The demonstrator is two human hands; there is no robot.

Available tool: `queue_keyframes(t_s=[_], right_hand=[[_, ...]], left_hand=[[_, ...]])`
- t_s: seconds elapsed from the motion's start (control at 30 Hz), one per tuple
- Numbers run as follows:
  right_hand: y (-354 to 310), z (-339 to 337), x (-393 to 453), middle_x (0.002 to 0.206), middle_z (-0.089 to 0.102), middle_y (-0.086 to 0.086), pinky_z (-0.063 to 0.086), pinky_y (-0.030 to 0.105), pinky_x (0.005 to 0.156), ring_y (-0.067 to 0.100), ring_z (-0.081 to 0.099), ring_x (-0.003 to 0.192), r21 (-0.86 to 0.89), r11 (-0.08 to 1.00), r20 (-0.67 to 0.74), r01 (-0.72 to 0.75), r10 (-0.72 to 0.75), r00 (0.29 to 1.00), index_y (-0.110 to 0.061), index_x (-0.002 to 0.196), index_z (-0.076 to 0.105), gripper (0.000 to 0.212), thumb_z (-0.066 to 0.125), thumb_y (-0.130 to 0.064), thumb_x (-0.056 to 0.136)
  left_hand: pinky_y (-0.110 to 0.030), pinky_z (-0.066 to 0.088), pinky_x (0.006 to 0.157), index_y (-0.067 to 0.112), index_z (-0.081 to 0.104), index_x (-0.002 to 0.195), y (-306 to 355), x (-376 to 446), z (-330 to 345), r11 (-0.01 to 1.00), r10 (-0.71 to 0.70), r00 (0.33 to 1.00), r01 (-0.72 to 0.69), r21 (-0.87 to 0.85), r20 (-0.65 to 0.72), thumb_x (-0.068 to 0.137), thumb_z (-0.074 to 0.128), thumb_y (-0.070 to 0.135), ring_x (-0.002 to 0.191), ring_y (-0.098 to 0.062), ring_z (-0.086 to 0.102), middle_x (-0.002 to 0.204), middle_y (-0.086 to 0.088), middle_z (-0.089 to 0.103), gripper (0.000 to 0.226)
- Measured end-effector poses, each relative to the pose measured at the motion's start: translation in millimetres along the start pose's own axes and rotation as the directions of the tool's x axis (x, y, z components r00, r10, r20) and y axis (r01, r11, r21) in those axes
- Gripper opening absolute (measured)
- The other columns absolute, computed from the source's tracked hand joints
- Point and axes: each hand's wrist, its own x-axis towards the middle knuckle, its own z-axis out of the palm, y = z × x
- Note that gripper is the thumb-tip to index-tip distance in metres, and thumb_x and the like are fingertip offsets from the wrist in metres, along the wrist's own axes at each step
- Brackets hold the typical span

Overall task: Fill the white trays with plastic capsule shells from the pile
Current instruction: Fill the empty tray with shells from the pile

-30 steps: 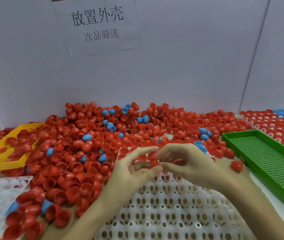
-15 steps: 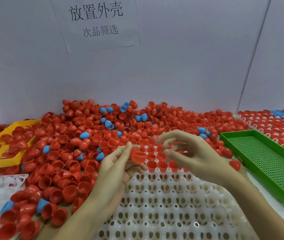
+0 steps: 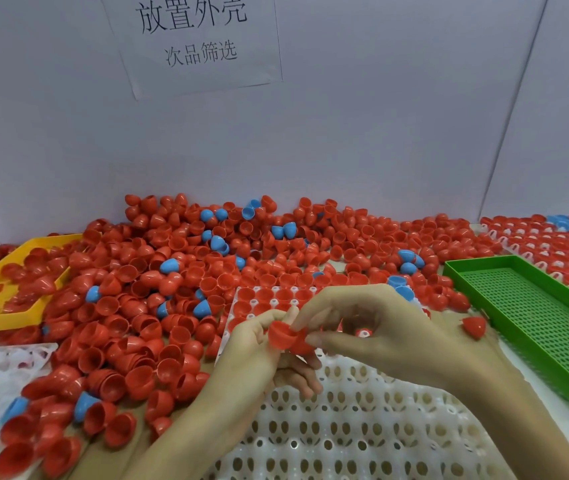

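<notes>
Hands meet above the far part of the white tray (image 3: 362, 427): the left hand (image 3: 251, 355) pinches a red capsule shell (image 3: 281, 336) between thumb and fingertips, and the right hand (image 3: 380, 327) has its thumb and forefinger closed on the same shell, or on a second one nested against it; which of the two I cannot tell. The shell hangs just above the tray's filled back rows, where red shells already sit in their pockets, while most pockets nearer the camera are bare. To do this step well, I would judge that nested shells should be pulled apart with a light twist rather than a squeeze, since thin plastic probably dents easily, and each shell then turned to match its seated neighbours before being pressed into the next free pocket. The pile (image 3: 158, 306) of red and a few blue shells lies on the counter touching the tray's left and far edges, so the next pick is close. A green tray (image 3: 535, 323) lies to the right, a yellow tray (image 3: 2, 306) to the left.
</notes>
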Motion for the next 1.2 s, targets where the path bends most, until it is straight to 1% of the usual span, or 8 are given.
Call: queue_keyframes(t_s=[0.07, 0.27, 0.4, 0.53, 0.7, 0.83, 1.0, 1.2], right_hand=[[1, -1, 0, 0.106, 0.077, -0.006, 0.062, 0.047, 0.074, 0.024, 0.074, 0.088, -0.011, 1.0, -0.001, -0.002, 0.002, 1.0, -0.032, 0.116, 0.076, 0.023, 0.075, -0.017, 0.099], [1, 3, 0, 0.097, 0.07, -0.012, 0.051, 0.02, 0.064, 0.011, 0.065, 0.077, -0.085, 0.996, 0.022, 0.008, -0.007, 1.0, -0.038, 0.112, 0.074, 0.025, 0.079, -0.02, 0.095], [3, 3, 2, 0.087, 0.061, -0.021, 0.046, 0.012, 0.065, 0.005, 0.06, 0.074, -0.262, 0.965, -0.045, -0.006, -0.006, 0.999, -0.035, 0.102, 0.071, 0.013, 0.077, -0.029, 0.093], [19, -41, -6, 0.085, 0.066, -0.021, 0.049, 0.013, 0.06, 0.0, 0.06, 0.067, -0.279, 0.941, -0.173, -0.192, 0.147, 0.974, -0.037, 0.096, 0.065, 0.01, 0.071, -0.031, 0.092], [59, -98, -34, 0.083, 0.069, -0.011, 0.049, 0.013, 0.058, -0.004, 0.062, 0.066, -0.472, 0.755, -0.32, -0.456, 0.335, 0.886, -0.035, 0.09, 0.07, 0.018, 0.083, -0.024, 0.09], [73, -106, -42, 0.08, 0.07, -0.01, 0.047, 0.013, 0.058, -0.005, 0.059, 0.064, -0.477, 0.722, -0.254, -0.501, 0.432, 0.865, -0.037, 0.086, 0.075, 0.018, 0.084, -0.022, 0.089], [80, -100, -41, 0.081, 0.069, -0.025, 0.044, 0.01, 0.055, -0.006, 0.059, 0.058, -0.458, 0.747, -0.15, -0.481, 0.468, 0.871, -0.04, 0.092, 0.075, 0.018, 0.08, -0.023, 0.093], [85, -96, -39, 0.081, 0.07, -0.029, 0.046, 0.009, 0.059, -0.006, 0.063, 0.065, -0.471, 0.729, -0.142, -0.496, 0.493, 0.859, -0.042, 0.09, 0.074, 0.015, 0.082, -0.029, 0.091]], left_hand=[[-0.027, 0.055, 0.05, 0.014, 0.075, 0.097, -1, 0, 1, 1.0, -0.011, 1.0, 0.011, 0.018, 0.008, 0.106, 0.055, 0.038, 0.06, -0.032, 0.071, 0.077, -0.019, 0.071, 0.033], [-0.026, 0.052, 0.045, 0.009, 0.072, 0.092, -2, -1, 0, 0.997, -0.038, 0.999, 0.036, 0.067, 0.022, 0.108, 0.054, 0.033, 0.055, -0.032, 0.069, 0.073, -0.02, 0.07, 0.034], [-0.026, 0.051, 0.043, 0.009, 0.07, 0.104, 1, -4, 4, 0.994, -0.066, 0.996, 0.06, 0.086, 0.065, 0.105, 0.052, 0.041, 0.057, -0.034, 0.07, 0.083, -0.025, 0.074, 0.037], [-0.029, 0.052, 0.042, 0.007, 0.06, 0.119, 0, -4, 5, 0.995, -0.057, 0.996, 0.052, 0.089, 0.065, 0.11, 0.038, 0.043, 0.06, -0.037, 0.071, 0.088, -0.025, 0.075, 0.043], [-0.034, 0.056, 0.051, 0.006, 0.072, 0.102, -3, -2, 7, 0.99, -0.108, 0.989, 0.097, 0.1, 0.105, 0.107, 0.04, 0.051, 0.063, -0.037, 0.07, 0.084, -0.028, 0.072, 0.055], [-0.034, 0.057, 0.053, 0.01, 0.076, 0.094, -3, -1, 7, 0.989, -0.114, 0.986, 0.101, 0.112, 0.124, 0.107, 0.043, 0.051, 0.065, -0.037, 0.071, 0.085, -0.027, 0.072, 0.055], [-0.033, 0.058, 0.055, 0.006, 0.075, 0.093, -5, 0, 7, 0.987, -0.11, 0.983, 0.09, 0.132, 0.146, 0.106, 0.044, 0.052, 0.066, -0.036, 0.071, 0.086, -0.027, 0.073, 0.057], [-0.032, 0.057, 0.054, 0.004, 0.074, 0.09, -5, -2, 10, 0.984, -0.086, 0.987, 0.063, 0.17, 0.133, 0.106, 0.046, 0.047, 0.064, -0.033, 0.07, 0.083, -0.024, 0.073, 0.054]])
